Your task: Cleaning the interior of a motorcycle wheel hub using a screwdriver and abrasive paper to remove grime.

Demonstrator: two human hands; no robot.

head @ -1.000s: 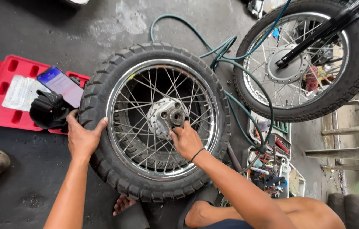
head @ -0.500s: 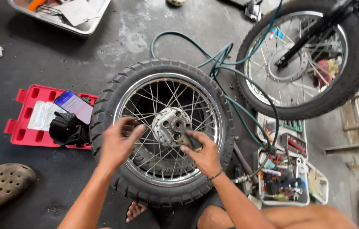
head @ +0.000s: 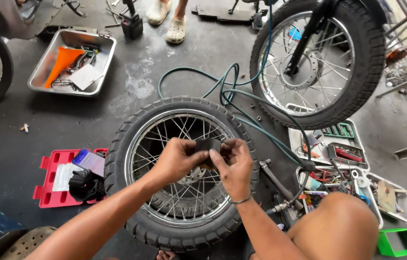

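Observation:
A spoked motorcycle wheel with a knobby tyre (head: 131,144) lies flat on the dark floor in front of me. Above its hub, my left hand (head: 177,160) and my right hand (head: 235,166) are raised together. Both pinch a small dark blocky part (head: 208,145) between their fingertips. The hub is mostly hidden behind my hands; a bit of its metal plate (head: 195,175) shows under them. A thin band circles my right wrist.
A red tool case (head: 52,180) with a phone (head: 89,161) and a black glove lies left of the wheel. A metal tray (head: 71,60) sits back left. A green air hose (head: 222,89) loops toward the mounted wheel (head: 319,62). Tool trays (head: 343,159) lie right; another person's feet (head: 167,19) stand beyond.
Both hands have lifted off the hub and come together above it, holding the small dark part. My view has tilted up, showing more of the floor beyond.

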